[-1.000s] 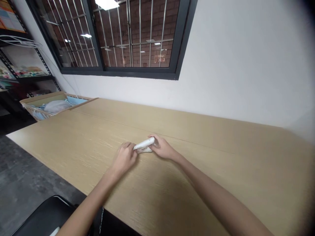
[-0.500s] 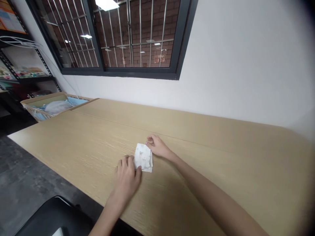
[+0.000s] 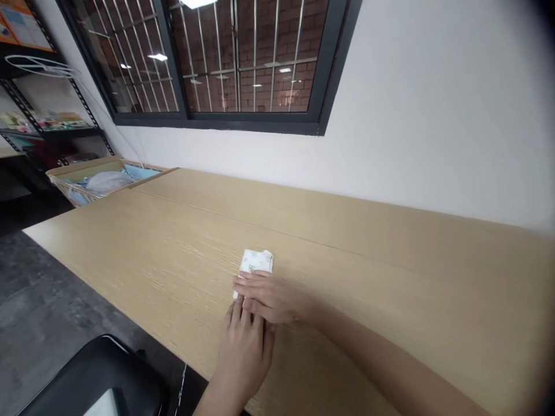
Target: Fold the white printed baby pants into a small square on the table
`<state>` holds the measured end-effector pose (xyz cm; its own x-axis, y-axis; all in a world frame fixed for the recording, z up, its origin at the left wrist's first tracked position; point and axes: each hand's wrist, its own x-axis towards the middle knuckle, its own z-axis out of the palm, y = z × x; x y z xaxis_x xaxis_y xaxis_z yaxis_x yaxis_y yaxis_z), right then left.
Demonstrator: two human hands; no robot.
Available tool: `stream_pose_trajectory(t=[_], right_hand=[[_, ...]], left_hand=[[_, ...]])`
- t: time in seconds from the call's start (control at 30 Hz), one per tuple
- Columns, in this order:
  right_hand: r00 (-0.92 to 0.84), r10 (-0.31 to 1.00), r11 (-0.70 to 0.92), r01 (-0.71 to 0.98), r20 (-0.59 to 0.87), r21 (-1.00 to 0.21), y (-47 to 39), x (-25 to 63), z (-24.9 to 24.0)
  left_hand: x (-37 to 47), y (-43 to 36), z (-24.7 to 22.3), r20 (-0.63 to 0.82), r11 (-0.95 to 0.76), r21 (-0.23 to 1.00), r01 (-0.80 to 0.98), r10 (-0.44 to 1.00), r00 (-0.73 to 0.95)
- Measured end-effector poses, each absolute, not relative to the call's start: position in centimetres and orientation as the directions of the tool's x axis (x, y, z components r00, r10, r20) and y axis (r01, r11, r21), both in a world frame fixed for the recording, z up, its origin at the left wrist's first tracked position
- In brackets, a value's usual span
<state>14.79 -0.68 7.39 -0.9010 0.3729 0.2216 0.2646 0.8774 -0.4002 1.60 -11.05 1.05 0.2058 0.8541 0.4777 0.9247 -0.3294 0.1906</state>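
A small white folded cloth [image 3: 256, 260] with faint printed figures lies on the wooden table [image 3: 182, 242]. My right hand [image 3: 271, 296] rests flat across its near half, fingers stretched to the left. Just below, my left hand [image 3: 246, 341] lies with its fingers extended toward the cloth's near edge, their tips meeting or tucked under my right hand. The near part of the cloth is hidden beneath the hands.
At the table's far left end is a wooden crib-like box [image 3: 60, 173] with blue lining and a pale bundle. A black chair [image 3: 99, 370] stands at the near edge. Behind are a wall, a barred window [image 3: 255, 124] and shelving [image 3: 65, 134].
My right hand has come down from the cloth's far right corner to lie flat over it. My left hand has shifted right and nearer, below the cloth. The view has tilted slightly.
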Motion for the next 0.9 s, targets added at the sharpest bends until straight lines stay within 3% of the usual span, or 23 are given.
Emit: stream_pose_trajectory(t=[0.23, 0.43, 0.53, 0.73, 0.9], right_hand=[[-0.866, 0.409, 0.902, 0.335, 0.287, -0.274, 4.0, 16.4, 5.8], [-0.792, 0.537, 0.839, 0.467, 0.29, -0.279, 5.8, 17.3, 4.7], [-0.74, 0.593, 0.803, 0.513, 0.318, -0.303, 6.0, 17.5, 4.0], [-0.545, 0.682, 0.726, 0.584, 0.487, -0.362, 5.6, 17.7, 4.1], [-0.477, 0.675, 0.714, 0.614, 0.563, -0.336, 5.2, 17.7, 4.5]], left_hand=[[1.6, -11.1, 1.0, 0.47, -0.307, 0.171, 0.936, 0.861, 0.197], [1.6, -11.2, 0.6, 0.468, -0.306, 0.199, 0.931, 0.864, 0.184], [1.2, -11.3, 1.0, 0.441, -0.322, 0.275, 0.906, 0.88, 0.179], [-2.2, -9.9, 3.8, 0.343, -0.252, 0.617, 0.746, 0.939, 0.034], [-4.5, -6.9, 5.9, 0.296, -0.06, 0.593, 0.803, 0.944, -0.148]])
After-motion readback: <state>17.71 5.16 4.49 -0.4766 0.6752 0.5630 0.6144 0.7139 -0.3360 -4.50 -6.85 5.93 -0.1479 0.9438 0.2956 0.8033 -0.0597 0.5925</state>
